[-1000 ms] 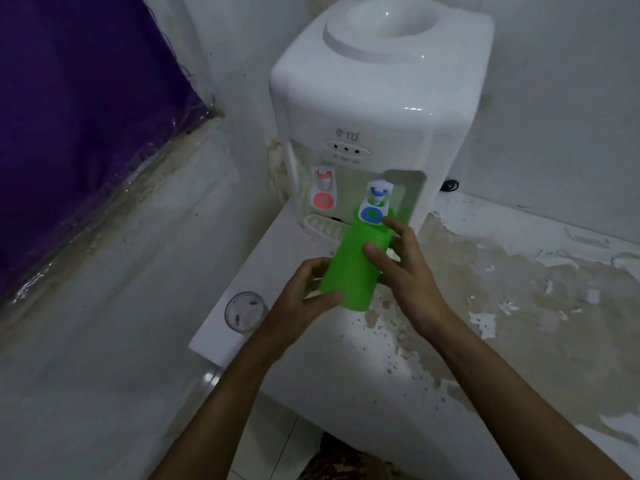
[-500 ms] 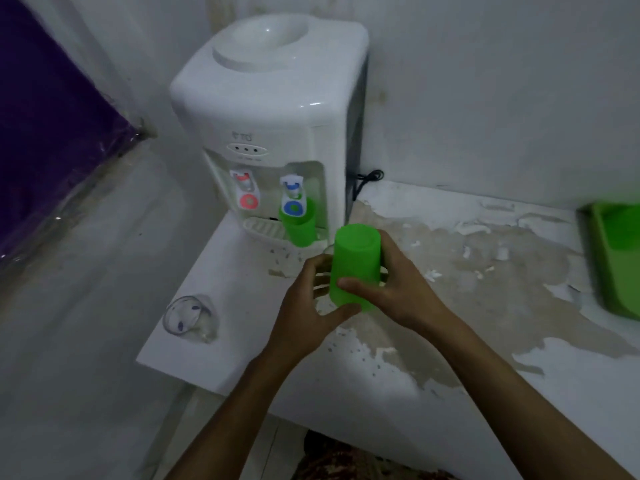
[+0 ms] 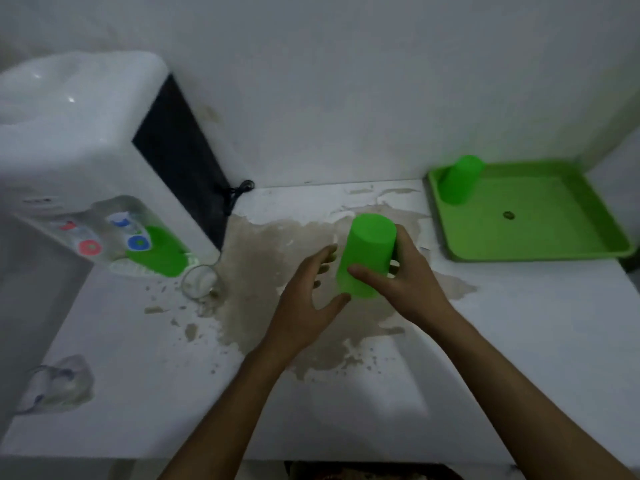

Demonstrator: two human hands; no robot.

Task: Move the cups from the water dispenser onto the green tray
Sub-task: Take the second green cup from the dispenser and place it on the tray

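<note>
My right hand (image 3: 405,282) grips a green cup (image 3: 367,251), held bottom up above the middle of the white counter. My left hand (image 3: 308,296) is beside the cup with fingers spread; only its thumb tip is near the cup's rim. Another green cup (image 3: 159,258) stands under the blue tap of the white water dispenser (image 3: 69,143) at the left. The green tray (image 3: 540,220) lies at the right against the wall, with one green cup (image 3: 459,180) upside down in its far left corner.
A clear glass (image 3: 202,282) stands just right of the dispenser's drip tray. A second clear glass (image 3: 59,382) sits near the counter's front left corner. The dispenser's black cord (image 3: 239,190) lies by the wall. The counter's paint is peeled brown in the middle.
The view has swung right, and the green cup has travelled right, away from the dispenser toward the tray. My left hand has loosened from the cup and its fingers have spread.
</note>
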